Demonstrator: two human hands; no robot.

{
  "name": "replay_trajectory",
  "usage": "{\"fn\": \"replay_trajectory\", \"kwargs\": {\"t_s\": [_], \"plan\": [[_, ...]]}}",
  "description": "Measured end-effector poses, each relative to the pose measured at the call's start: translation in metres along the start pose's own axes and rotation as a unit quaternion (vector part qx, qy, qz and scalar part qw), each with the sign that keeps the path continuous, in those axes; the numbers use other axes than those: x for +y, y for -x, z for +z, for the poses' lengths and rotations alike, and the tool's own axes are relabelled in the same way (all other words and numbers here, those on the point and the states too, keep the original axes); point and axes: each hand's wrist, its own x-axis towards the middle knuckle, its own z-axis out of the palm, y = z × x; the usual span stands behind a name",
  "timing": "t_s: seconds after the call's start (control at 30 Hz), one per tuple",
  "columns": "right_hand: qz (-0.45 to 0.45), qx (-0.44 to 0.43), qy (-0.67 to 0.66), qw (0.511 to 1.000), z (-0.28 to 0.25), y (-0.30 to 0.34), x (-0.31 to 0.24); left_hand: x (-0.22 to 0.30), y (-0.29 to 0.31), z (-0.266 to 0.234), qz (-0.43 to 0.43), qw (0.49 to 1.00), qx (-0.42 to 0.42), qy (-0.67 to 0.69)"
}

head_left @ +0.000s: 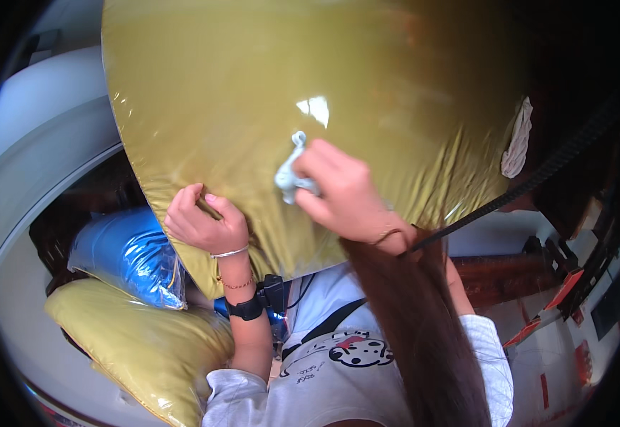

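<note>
Pale blue cloth (286,179), head view: pinched in the closed fingers of the right hand (349,188), bunched left of its knuckles, over a yellow plastic-wrapped cushion (210,85). Left hand (210,222): fingers half open, loosely curled; contact unclear. Blue wrapped bundle (128,249) below-left of these; white cloth (517,139) well right of the right fingers.

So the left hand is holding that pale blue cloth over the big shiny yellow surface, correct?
Not quite: the head view shows the right hand, not the left hand, holding the pale blue cloth over the big shiny yellow surface.
</note>
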Motion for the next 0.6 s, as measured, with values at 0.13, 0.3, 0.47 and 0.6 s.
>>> {"fn": "replay_trajectory", "kwargs": {"t_s": [0.13,0.3,0.47,0.6], "plan": [[0.089,0.100,-0.325,0.936,-0.046,0.027,0.032,0.007,-0.005,0.007,-0.002,1.000,0.023,0.016],[0.190,0.215,-0.761,0.582,-0.078,0.036,0.047,0.006,-0.004,0.008,-0.005,0.999,0.039,0.013],[0.182,0.204,-0.850,0.451,-0.102,0.058,0.059,0.002,-0.002,0.006,-0.007,0.999,0.035,-0.016],[0.184,0.193,-0.840,0.472,-0.134,0.086,0.062,0.006,0.002,0.004,-0.021,0.999,0.031,-0.020]]}}
